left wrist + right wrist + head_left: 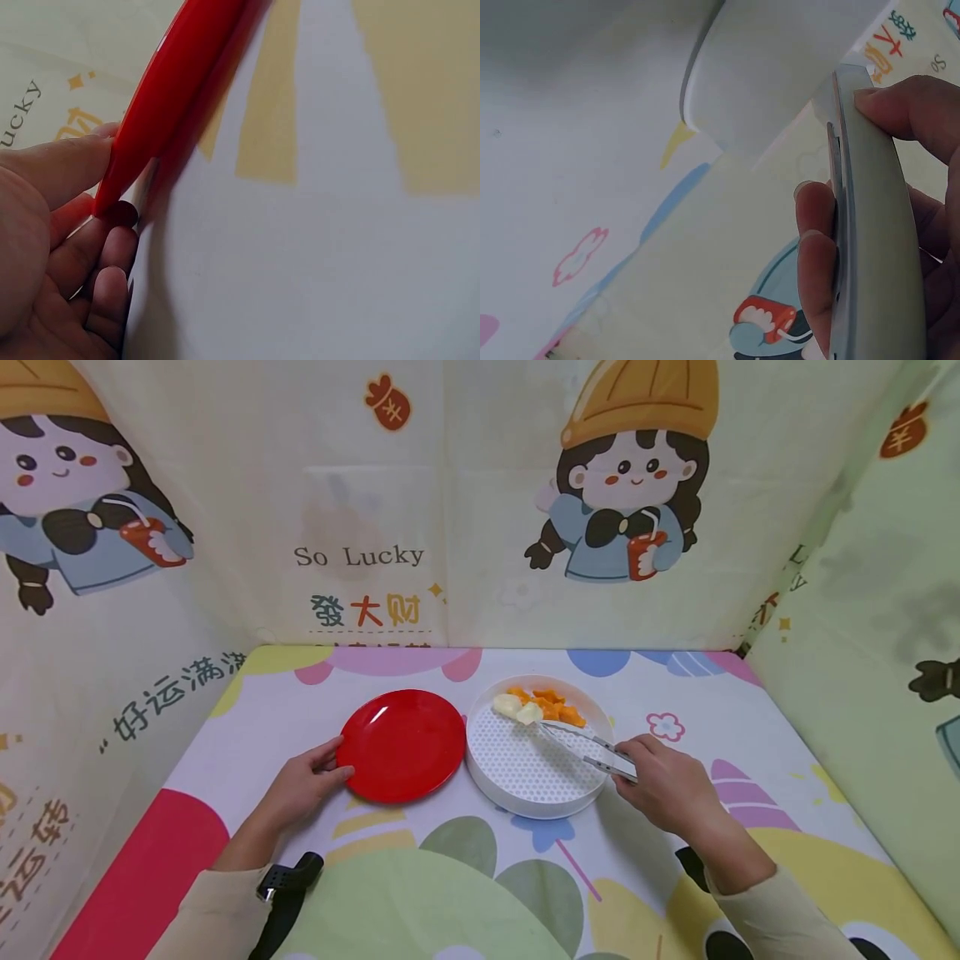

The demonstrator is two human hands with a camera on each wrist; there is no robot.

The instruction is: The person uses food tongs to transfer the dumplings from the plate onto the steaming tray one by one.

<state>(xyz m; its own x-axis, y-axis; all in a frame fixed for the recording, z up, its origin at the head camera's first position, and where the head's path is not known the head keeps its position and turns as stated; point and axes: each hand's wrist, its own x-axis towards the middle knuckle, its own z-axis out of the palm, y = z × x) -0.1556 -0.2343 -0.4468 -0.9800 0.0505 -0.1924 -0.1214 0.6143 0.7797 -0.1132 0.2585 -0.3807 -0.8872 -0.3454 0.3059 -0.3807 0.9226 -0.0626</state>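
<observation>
A round red plate [402, 747] lies left of centre on the table. My left hand [306, 787] pinches its left rim, thumb on top and fingers beneath, as the left wrist view shows with the plate [176, 90] edge-on. My right hand [671, 785] grips a pair of metal tongs [611, 760], their handle [877, 225] filling the right wrist view. The tongs' tips reach into a round white steamer tray [540, 810] with a perforated base, at a pale slice [528, 713]; whether they pinch it I cannot tell. Beside it are another pale slice [506, 705] and several orange pieces [572, 717].
The plate and the white tray stand side by side, almost touching. A colourful printed cloth [465, 902] covers the table. Printed cream sheets [480, 527] close off the back and both sides. A black strap [288, 893] hangs at my left wrist.
</observation>
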